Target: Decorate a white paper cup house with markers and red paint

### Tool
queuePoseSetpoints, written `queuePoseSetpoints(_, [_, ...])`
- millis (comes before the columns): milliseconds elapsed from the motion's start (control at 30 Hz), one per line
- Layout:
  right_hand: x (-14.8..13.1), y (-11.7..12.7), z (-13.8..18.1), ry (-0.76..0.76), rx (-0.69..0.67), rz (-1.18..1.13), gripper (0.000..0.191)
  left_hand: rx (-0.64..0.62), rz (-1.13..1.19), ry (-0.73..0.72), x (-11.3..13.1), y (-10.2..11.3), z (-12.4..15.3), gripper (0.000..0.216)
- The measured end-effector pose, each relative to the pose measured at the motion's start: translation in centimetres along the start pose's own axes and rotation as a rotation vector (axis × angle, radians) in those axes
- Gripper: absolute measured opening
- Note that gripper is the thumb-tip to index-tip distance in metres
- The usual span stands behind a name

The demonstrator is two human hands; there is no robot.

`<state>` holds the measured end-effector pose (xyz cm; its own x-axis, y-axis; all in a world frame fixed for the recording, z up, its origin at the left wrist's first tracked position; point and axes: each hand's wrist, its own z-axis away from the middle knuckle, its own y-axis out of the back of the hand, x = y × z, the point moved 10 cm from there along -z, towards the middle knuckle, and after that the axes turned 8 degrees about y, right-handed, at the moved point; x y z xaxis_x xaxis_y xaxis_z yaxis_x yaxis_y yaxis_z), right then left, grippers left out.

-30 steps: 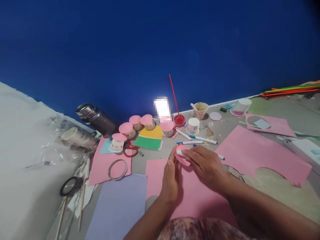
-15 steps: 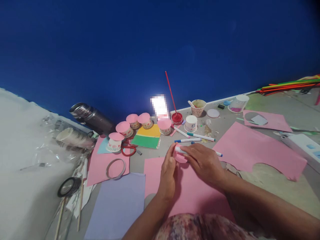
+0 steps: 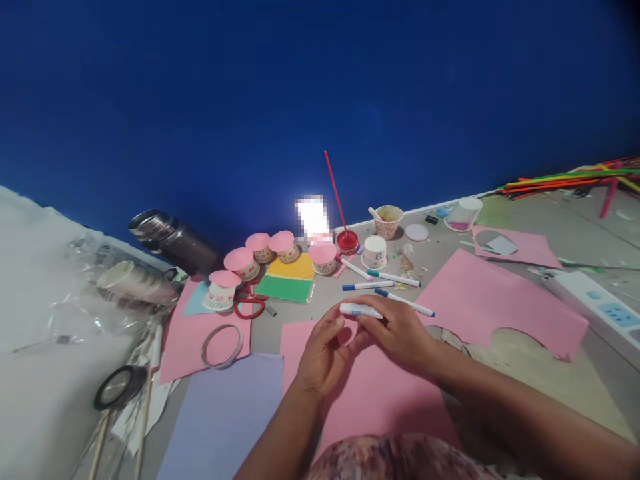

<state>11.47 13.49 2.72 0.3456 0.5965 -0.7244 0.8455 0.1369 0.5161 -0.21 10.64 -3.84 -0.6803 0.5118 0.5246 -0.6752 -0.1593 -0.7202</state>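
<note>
A purple sheet (image 3: 225, 407) lies on the table (image 3: 294, 313) at 8 o'clock from the white tube (image 3: 359, 311); a pink-topped cup (image 3: 323, 259) stands at 11. The left hand (image 3: 323, 353), at 7, curls its fingers near the tube's left end; I cannot tell whether they grip anything. The right hand (image 3: 403, 333), at 4, has its fingers closed round the tube. A cut pink sheet (image 3: 470, 300) lies at 3.

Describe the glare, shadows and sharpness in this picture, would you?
Head view: a blocky white patch glares against the blue wall; head view: soft shadow darkens the pink sheet near the right forearm; head view: lettering on the white tube is too soft to read.
</note>
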Motion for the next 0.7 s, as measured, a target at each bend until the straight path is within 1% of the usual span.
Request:
queuePoseSetpoints(100, [1.5, 0.1, 0.1, -0.165, 0.027, -0.222, 0.024, -0.041, -0.037, 0.022, -0.1, -0.1, 0.0, 0.029])
queuePoseSetpoints(233, [4.3, -2.1, 1.1, -0.477, 0.024, -0.714, 0.034, -0.035, -0.051, 0.049, 0.1, 0.8, -0.1, 0.018])
queuePoseSetpoints(300, [5.4, -2.5, 1.4, -0.591, 0.095, -0.944, 0.04, -0.036, -0.034, 0.078, 0.2, 1.2, -0.2, 0.026])
queuePoseSetpoints(333, [5.9, -2.3, 1.3, -0.615, 0.15, -1.037, 0.043, -0.039, -0.017, 0.084, 0.4, 1.3, -0.3, 0.033])
queuePoseSetpoints(367, [6.4, -1.6, 1.1, -0.621, 0.215, -1.117, 0.044, -0.042, 0.006, 0.085, 0.6, 1.3, -0.3, 0.041])
queuePoseSetpoints(433, [7.6, 0.6, 0.4, -0.595, 0.344, -1.21, 0.042, -0.031, 0.063, 0.084, 1.2, 1.5, -0.2, 0.054])
queuePoseSetpoints(500, [9.3, 3.8, -0.1, -0.535, 0.478, -1.206, 0.04, 0.003, 0.116, 0.1, 1.5, 1.8, -0.1, 0.065])
queuePoseSetpoints(533, [10.1, 5.4, -0.4, -0.504, 0.515, -1.185, 0.038, 0.024, 0.137, 0.11, 1.6, 2.1, -0.1, 0.068])
queuePoseSetpoints(633, [12.8, 9.3, -0.5, -0.456, 0.597, -1.064, 0.039, 0.082, 0.168, 0.134, 1.8, 2.8, -0.1, 0.065])
queuePoseSetpoints(700, [14.5, 10.7, -0.2, -0.48, 0.619, -0.967, 0.044, 0.111, 0.166, 0.15, 1.9, 3.1, -0.2, 0.059])
